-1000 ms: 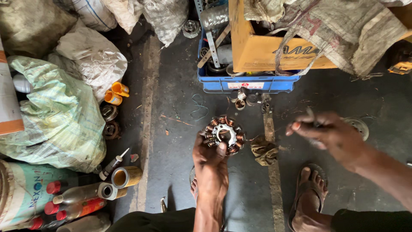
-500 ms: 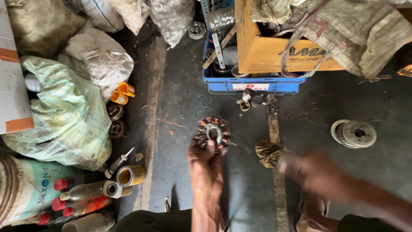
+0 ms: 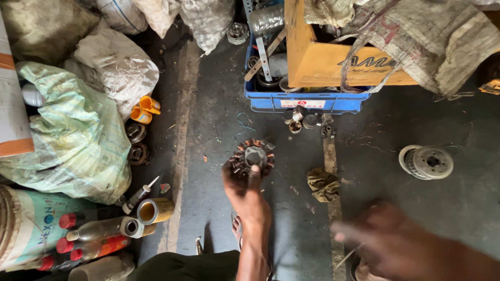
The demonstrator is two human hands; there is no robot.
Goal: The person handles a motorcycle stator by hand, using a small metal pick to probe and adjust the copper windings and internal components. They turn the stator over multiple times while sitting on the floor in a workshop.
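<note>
Left hand (image 3: 245, 190) pinches the stator (image 3: 253, 157), a round copper-wound ring with a metal hub, by its near rim; thumb and fingers closed around the edge, thumb up on the face near the hub. Stator sits on the dark floor (image 3: 219, 130), mid-frame, just in front of the blue crate (image 3: 307, 101) and left of a crumpled rag (image 3: 323, 183). Right hand (image 3: 396, 244) is low right, heavily blurred; looks loosely curled with something thin and pale, maybe a wire or strip, at the fingers, but cannot tell if it truly grips it or how open it is. It is well apart from the stator. Judgement: the grip is on the rim only, so the stator could tip; better to keep it flat on the floor, press down with the thumb, and keep fingertips off the copper windings, which scratch easily. Right hand should come in from the rag side so it doesn't cross the left wrist. Nearby: small loose metal parts (image 3: 299, 120) by the crate, a pulley-like wheel (image 3: 427, 162) far right, sacks (image 3: 67, 135) and bottles (image 3: 94, 237) on the left.
</note>
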